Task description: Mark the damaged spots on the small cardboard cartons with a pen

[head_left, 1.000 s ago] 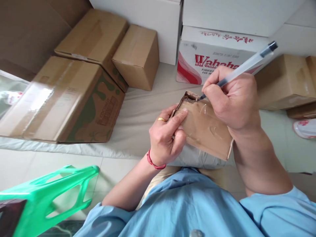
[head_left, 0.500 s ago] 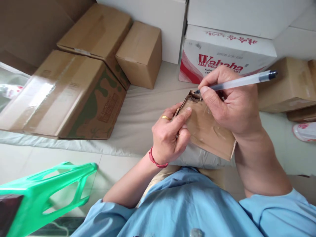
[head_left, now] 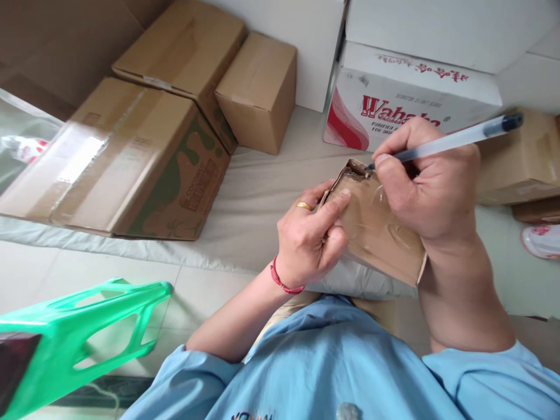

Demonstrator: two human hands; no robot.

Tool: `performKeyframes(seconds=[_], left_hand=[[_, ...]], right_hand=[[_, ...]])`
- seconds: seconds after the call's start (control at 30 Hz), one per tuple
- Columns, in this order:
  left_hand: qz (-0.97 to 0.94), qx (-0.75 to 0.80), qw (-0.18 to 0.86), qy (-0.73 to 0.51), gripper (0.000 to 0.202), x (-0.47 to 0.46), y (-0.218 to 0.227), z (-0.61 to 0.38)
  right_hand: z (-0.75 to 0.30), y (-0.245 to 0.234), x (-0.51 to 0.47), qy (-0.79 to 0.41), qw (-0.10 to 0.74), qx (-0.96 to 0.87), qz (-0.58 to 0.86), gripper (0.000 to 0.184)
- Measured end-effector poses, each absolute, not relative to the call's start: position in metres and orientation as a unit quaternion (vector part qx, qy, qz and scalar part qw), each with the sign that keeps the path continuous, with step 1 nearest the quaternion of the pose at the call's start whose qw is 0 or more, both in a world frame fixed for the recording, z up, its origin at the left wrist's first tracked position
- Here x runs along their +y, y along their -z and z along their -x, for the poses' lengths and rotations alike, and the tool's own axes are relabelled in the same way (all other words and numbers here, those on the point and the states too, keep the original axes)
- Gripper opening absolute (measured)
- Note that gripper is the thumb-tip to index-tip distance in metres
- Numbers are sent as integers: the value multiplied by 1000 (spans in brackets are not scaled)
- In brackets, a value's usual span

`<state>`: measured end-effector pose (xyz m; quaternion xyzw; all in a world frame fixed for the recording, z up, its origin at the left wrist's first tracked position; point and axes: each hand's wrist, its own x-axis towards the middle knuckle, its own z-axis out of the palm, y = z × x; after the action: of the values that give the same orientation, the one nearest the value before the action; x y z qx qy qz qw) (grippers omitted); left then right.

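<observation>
My left hand (head_left: 312,236), with a gold ring and a red bracelet, grips a small brown cardboard box (head_left: 380,233) by its left edge, thumb pressed on the upper face. The box's far left corner is torn, with a ragged dark opening. My right hand (head_left: 431,181) is closed round a pen (head_left: 464,139) with a clear barrel and dark end. The pen's tip touches or hovers right by the torn edge; which of the two I cannot tell. My right hand and wrist hide part of the box's right side.
Several brown cartons (head_left: 149,157) stand on the beige-covered surface (head_left: 258,192) to the left. A white and red Wahaba-style printed carton (head_left: 371,111) stands behind my right hand, with more brown boxes (head_left: 520,157) at right. A green plastic stool (head_left: 100,321) is at lower left.
The pen tip has shifted right along the torn edge, and the pen's back end has swung out to the right. The left hand keeps its hold on the box. The whole view has shifted slightly.
</observation>
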<state>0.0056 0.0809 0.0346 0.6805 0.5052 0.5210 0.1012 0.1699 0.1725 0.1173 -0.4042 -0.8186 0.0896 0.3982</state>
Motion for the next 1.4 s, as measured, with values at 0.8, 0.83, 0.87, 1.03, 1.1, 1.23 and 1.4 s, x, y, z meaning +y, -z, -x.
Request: performKeyframes(seconds=[0.8, 0.83, 0.87, 1.03, 1.1, 1.23, 1.4], left_hand=[[-677, 519, 104, -511, 42, 80, -35, -6], [-677, 518, 104, -513, 42, 80, -35, -6], [-676, 517, 102, -515, 42, 80, -34, -6], [-678, 521, 100, -508, 43, 80, -34, -6], [-678, 526, 99, -504, 43, 80, -34, -6], [-675, 527, 94, -507, 43, 81, -35, -7], [-672, 517, 87, -523, 42, 80, -35, -8]], right_hand=[[-172, -114, 170, -99, 415, -827, 367, 13], [-172, -114, 170, -96, 411, -828, 369, 13], [-172, -114, 171, -88, 408, -828, 373, 13], [-171, -117, 172, -71, 421, -819, 383, 17], [-171, -118, 171, -85, 431, -816, 375, 18], [-171, -118, 170, -90, 431, -806, 396, 20], [-170, -114, 172, -122, 470, -779, 397, 23]])
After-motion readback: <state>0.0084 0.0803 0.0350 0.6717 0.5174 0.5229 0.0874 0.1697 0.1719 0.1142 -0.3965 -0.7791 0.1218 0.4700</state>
